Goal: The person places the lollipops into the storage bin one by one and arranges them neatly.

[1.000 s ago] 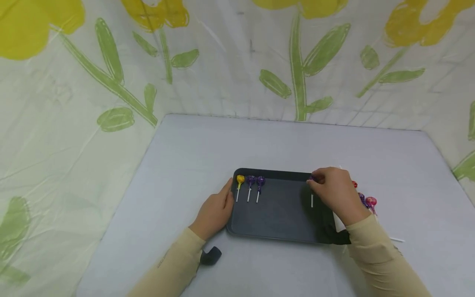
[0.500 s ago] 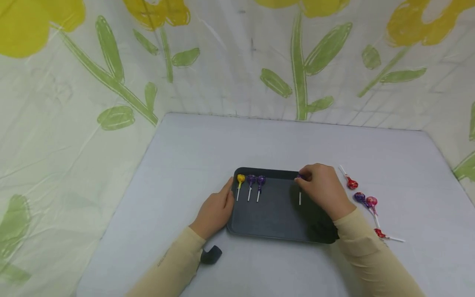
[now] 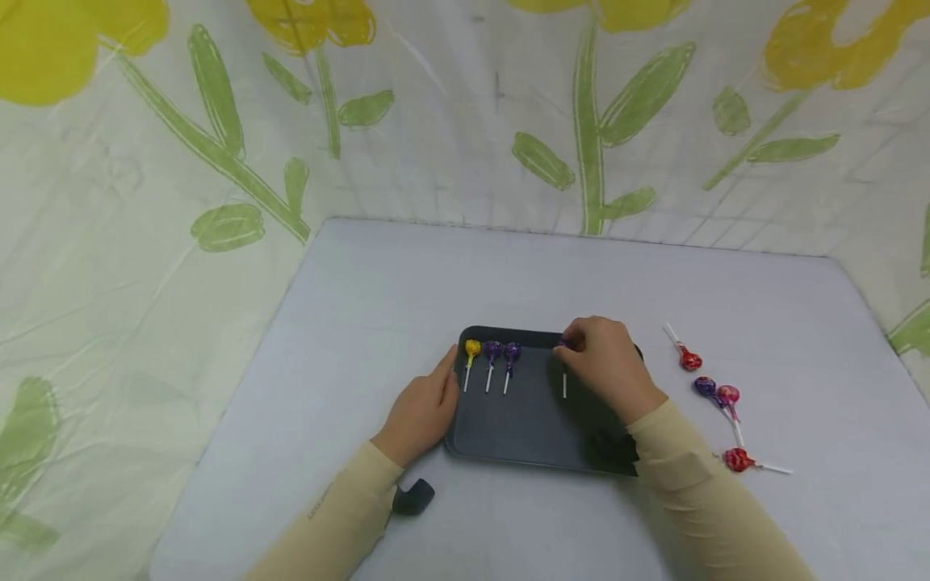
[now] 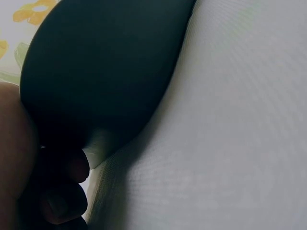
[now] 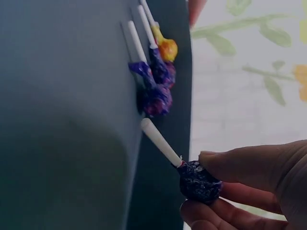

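Observation:
My right hand (image 3: 606, 359) pinches the wrapped head of a purple lollipop (image 5: 199, 182) between thumb and fingers, over the dark tray (image 3: 508, 436). Its white stick points toward the near side in the head view. Along the tray's far left lie a yellow lollipop (image 3: 472, 349) and two purple lollipops (image 3: 493, 350), side by side, sticks toward me. At the tray's left side, my left hand (image 3: 421, 411) grips the edge. Curled fingers (image 4: 64, 206) show by the tray's dark outer surface in the left wrist view.
Right of the tray, on the white table (image 3: 378, 282), lie a red lollipop (image 3: 689, 360), a purple lollipop (image 3: 705, 386), a pink lollipop (image 3: 729, 394) and another red lollipop (image 3: 738, 460). A dark curved object (image 3: 414, 499) shows beside the left sleeve. A flower-printed sheet (image 3: 450, 121) hangs behind.
My right hand has moved left over the tray with the purple lollipop, uncovering the loose lollipops on the right. The left hand has stayed at the tray's edge.

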{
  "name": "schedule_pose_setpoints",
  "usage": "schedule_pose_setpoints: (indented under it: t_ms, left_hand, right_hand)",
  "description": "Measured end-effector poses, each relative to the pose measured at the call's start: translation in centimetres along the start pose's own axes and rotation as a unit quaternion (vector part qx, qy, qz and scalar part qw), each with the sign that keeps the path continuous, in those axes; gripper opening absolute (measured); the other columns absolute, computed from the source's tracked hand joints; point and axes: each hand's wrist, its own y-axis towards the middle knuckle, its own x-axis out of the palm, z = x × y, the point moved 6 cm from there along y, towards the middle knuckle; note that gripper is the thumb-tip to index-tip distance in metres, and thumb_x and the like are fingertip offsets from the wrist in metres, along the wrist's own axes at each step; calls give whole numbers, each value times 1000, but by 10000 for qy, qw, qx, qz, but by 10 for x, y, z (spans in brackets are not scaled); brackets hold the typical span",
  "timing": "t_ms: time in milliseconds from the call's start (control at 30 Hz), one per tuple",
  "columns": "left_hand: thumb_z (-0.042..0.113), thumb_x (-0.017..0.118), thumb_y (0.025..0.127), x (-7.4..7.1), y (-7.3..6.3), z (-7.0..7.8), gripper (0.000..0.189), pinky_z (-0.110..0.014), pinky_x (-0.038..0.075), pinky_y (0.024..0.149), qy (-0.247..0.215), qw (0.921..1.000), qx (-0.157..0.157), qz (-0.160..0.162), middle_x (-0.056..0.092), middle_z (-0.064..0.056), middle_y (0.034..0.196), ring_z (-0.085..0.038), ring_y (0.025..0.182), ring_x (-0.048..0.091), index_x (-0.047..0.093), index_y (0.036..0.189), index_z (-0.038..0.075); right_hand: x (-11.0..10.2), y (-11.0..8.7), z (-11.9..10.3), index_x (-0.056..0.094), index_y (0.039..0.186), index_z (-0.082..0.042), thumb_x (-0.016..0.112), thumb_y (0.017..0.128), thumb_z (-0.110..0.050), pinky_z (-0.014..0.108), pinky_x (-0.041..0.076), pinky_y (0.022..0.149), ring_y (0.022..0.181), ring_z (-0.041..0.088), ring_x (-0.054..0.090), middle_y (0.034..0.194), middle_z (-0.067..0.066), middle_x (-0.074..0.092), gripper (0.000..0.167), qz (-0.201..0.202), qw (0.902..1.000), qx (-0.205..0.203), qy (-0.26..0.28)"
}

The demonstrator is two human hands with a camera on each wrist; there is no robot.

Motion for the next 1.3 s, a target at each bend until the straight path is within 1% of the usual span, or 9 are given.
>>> schedule_pose_setpoints:
  t_ms: [200, 333, 600, 700, 933, 1100, 1300]
  left_hand:
    - [19, 44, 111, 0, 0, -1, 53, -28, 29, 46, 1, 10000, -25, -2, 38, 8, 55, -8, 45, 33, 40, 160, 1]
    - [19, 43, 111, 1, 0, -1, 53, -28, 29, 46, 36, 10000, -68, -24, 39, 8, 54, -8, 45, 33, 40, 161, 1]
    - [18, 44, 110, -1, 0, 1, 53, -28, 29, 46, -3, 10000, -37, -42, 39, 8, 55, -8, 46, 33, 40, 160, 1]
    - [18, 44, 111, -1, 0, 0, 53, -28, 29, 46, 2, 10000, -12, -33, 39, 8, 55, -8, 46, 34, 40, 160, 0]
    - [18, 43, 110, -2, 0, 1, 53, -28, 30, 46, 27, 10000, 59, 1, 40, 8, 55, -8, 46, 34, 40, 160, 0]
    - [18, 43, 110, -2, 1, 0, 53, -28, 31, 46, 58, 10000, 30, 1, 40, 8, 55, -8, 46, 34, 40, 160, 0]
    - [19, 42, 111, -1, 1, 0, 53, -28, 30, 46, 23, 10000, -19, -71, 40, 8, 54, -8, 46, 34, 39, 161, 0]
  right_hand:
    - [13, 6, -7, 78, 94, -2, 80, 90, -12, 45, 55, 76, 80, 23, 67, 89, 10, 74, 11, -90, 9998, -156, 29]
    - [18, 10, -12, 78, 92, -3, 80, 90, -11, 47, 56, 77, 79, 22, 68, 87, 9, 75, 8, -104, 9996, -234, 95]
    - [27, 17, -16, 79, 93, -1, 78, 91, -12, 45, 57, 79, 82, 25, 70, 89, 11, 77, 11, -228, 9996, -164, 98]
    - [31, 18, -14, 79, 93, 0, 77, 90, -12, 45, 57, 79, 84, 25, 69, 91, 12, 77, 12, -200, 9997, -114, 55]
    - [36, 22, -15, 78, 89, 0, 78, 90, -13, 43, 55, 75, 78, 24, 65, 88, 11, 76, 12, -121, 9998, -127, -109]
    - [40, 23, -16, 75, 86, -2, 80, 91, -13, 43, 53, 72, 75, 23, 62, 84, 9, 73, 13, -168, 9996, -104, -201]
    - [46, 22, -14, 71, 81, -6, 81, 91, -14, 40, 50, 67, 70, 21, 59, 78, 6, 70, 17, -258, 9993, -29, -271]
